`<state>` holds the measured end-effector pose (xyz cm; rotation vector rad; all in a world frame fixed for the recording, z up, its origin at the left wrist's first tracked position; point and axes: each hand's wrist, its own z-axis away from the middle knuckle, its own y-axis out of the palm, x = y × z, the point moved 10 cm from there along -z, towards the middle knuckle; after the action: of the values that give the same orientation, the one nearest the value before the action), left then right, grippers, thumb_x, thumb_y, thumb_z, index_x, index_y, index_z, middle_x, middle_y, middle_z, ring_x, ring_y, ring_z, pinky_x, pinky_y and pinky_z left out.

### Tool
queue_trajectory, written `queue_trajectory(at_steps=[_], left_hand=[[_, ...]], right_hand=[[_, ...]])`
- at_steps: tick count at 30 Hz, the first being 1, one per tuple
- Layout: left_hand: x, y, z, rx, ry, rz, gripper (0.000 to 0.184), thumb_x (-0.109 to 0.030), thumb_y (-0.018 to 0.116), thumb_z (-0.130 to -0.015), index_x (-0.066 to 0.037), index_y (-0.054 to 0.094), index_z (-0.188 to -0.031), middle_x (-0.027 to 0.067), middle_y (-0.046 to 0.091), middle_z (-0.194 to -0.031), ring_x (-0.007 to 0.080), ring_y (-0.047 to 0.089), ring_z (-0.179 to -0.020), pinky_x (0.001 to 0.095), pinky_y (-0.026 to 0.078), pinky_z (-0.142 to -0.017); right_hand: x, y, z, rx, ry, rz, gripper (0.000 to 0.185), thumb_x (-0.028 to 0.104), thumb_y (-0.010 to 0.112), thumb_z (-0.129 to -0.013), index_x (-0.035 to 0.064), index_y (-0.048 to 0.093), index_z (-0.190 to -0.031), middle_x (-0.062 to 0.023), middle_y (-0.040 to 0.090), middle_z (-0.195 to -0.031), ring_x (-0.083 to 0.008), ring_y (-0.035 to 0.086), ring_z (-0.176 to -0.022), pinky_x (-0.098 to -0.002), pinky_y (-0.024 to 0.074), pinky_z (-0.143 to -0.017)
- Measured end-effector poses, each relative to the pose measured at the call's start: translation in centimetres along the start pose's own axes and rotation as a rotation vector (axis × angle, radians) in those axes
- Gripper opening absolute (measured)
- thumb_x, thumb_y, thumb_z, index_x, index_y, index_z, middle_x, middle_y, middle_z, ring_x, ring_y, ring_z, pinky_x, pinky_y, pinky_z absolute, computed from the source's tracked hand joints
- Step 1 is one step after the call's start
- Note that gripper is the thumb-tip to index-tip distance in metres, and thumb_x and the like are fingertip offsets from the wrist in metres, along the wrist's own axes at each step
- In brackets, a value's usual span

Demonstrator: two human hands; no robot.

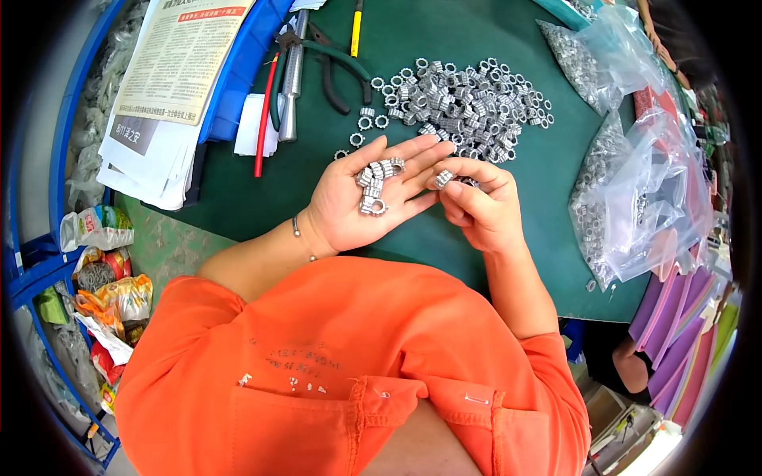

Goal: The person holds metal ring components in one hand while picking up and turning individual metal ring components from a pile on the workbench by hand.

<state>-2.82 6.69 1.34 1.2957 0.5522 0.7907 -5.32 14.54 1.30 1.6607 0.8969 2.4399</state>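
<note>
My left hand (341, 202) is turned palm up over the green table (262, 202), its fingers stretched out toward the right. Several small toothed metal rings (371, 189) lie in its palm, some stacked end to end. Close by its fingertips, my right hand (490, 208) is closed, with a metal ring (444, 179) pinched between thumb and index finger. Something dark and ring-like shows behind that thumb, partly hidden. Just beyond both hands spreads a pile of the same metal rings (456, 103), with a few loose ones at its left edge.
Pliers (337, 59), a red stick (266, 119) and a metal rod (292, 91) lie left of the pile. A blue tray (246, 59) with papers (178, 67) is farther left. Bags of rings (599, 190) line the right edge. Another person's arm (655, 36) appears upper right.
</note>
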Motion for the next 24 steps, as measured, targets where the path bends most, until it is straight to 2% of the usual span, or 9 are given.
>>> queue_trajectory(at_steps=[2, 5, 6, 8, 10, 12, 15, 17, 24], left_hand=[[0.1, 0.0, 0.0, 0.000, -0.005, 0.015, 0.054, -0.033, 0.036, -0.093, -0.003, 0.027, -0.137, 0.0130, 0.023, -0.145, 0.0259, 0.027, -0.132, 0.0420, 0.017, -0.109], [0.2, 0.1, 0.0, -0.007, -0.003, 0.036, 0.054, -0.034, 0.036, -0.093, -0.001, 0.029, -0.136, 0.0137, 0.027, -0.143, 0.0251, 0.027, -0.132, 0.0421, 0.015, -0.109], [0.1, 0.1, 0.0, -0.014, 0.001, 0.046, 0.054, -0.034, 0.037, -0.093, 0.000, 0.031, -0.134, 0.0141, 0.031, -0.141, 0.0241, 0.027, -0.132, 0.0419, 0.014, -0.110], [0.1, -0.1, -0.1, -0.017, -0.004, 0.028, 0.054, -0.035, 0.036, -0.093, 0.001, 0.031, -0.134, 0.0137, 0.033, -0.139, 0.0238, 0.029, -0.130, 0.0406, 0.016, -0.110], [0.4, 0.0, -0.1, 0.010, -0.031, 0.045, 0.052, -0.034, 0.035, -0.094, 0.001, 0.032, -0.133, 0.0130, 0.038, -0.135, 0.0231, 0.035, -0.126, 0.0388, 0.020, -0.108], [0.7, -0.8, -0.2, -0.020, -0.054, 0.052, 0.050, -0.033, 0.036, -0.094, 0.000, 0.034, -0.131, 0.0143, 0.043, -0.130, 0.0239, 0.040, -0.121, 0.0412, 0.022, -0.108], [0.8, -0.4, 0.0, 0.122, -0.094, 0.115, 0.049, -0.032, 0.038, -0.093, 0.000, 0.033, -0.130, 0.0143, 0.041, -0.129, 0.0240, 0.040, -0.121, 0.0401, 0.022, -0.108], [0.8, -0.1, -0.1, 0.058, -0.073, 0.064, 0.050, -0.032, 0.038, -0.093, 0.000, 0.032, -0.131, 0.0142, 0.040, -0.131, 0.0239, 0.039, -0.122, 0.0395, 0.021, -0.108], [0.6, -0.1, -0.4, 0.001, -0.049, 0.004, 0.054, -0.032, 0.034, -0.094, 0.002, 0.027, -0.135, 0.0131, 0.036, -0.134, 0.0228, 0.034, -0.126, 0.0379, 0.016, -0.110]], right_hand=[[0.2, 0.1, 0.0, 0.019, -0.017, 0.011, 0.018, -0.003, 0.055, -0.081, -0.0045, 0.061, -0.098, -0.0051, 0.056, -0.067, -0.0062, 0.039, -0.046, -0.0189, 0.0256, -0.038], [1.6, 1.2, -0.3, 0.151, -0.105, -0.304, 0.021, 0.000, 0.047, -0.081, -0.0053, 0.056, -0.099, -0.0190, 0.060, -0.087, -0.0131, 0.048, -0.049, -0.0192, 0.0317, -0.036], [2.1, 1.5, -0.3, 0.210, -0.119, -0.296, 0.016, -0.002, 0.049, -0.081, -0.0049, 0.058, -0.093, -0.0163, 0.061, -0.086, -0.0149, 0.051, -0.056, -0.0198, 0.0336, -0.036], [2.4, 1.7, -0.7, 0.186, -0.117, -0.043, 0.013, -0.003, 0.053, -0.080, -0.0047, 0.060, -0.091, -0.0133, 0.062, -0.086, -0.0174, 0.056, -0.065, -0.0225, 0.0414, -0.044], [5.0, 3.7, -0.1, 0.127, -0.514, 0.705, 0.016, 0.000, 0.059, -0.079, -0.0012, 0.063, -0.095, -0.0092, 0.063, -0.085, -0.0174, 0.061, -0.076, -0.0271, 0.0486, -0.063], [5.1, 6.2, 0.2, 0.135, -0.639, 1.021, 0.017, 0.001, 0.060, -0.079, -0.0003, 0.063, -0.096, -0.0100, 0.063, -0.085, -0.0188, 0.061, -0.075, -0.0281, 0.0491, -0.062], [4.2, 5.4, -0.3, 0.101, -0.518, 0.999, 0.013, 0.001, 0.062, -0.077, -0.0003, 0.060, -0.090, -0.0105, 0.063, -0.086, -0.0208, 0.061, -0.072, -0.0291, 0.0494, -0.062], [3.5, 3.7, -0.9, 0.038, -0.440, 0.852, 0.011, -0.001, 0.064, -0.076, 0.0000, 0.058, -0.085, -0.0111, 0.062, -0.083, -0.0210, 0.061, -0.070, -0.0289, 0.0489, -0.061], [4.4, 3.1, -0.5, -0.017, -0.449, 0.958, 0.016, 0.000, 0.062, -0.076, -0.0001, 0.061, -0.092, -0.0113, 0.060, -0.079, -0.0216, 0.060, -0.068, -0.0288, 0.0482, -0.062]])
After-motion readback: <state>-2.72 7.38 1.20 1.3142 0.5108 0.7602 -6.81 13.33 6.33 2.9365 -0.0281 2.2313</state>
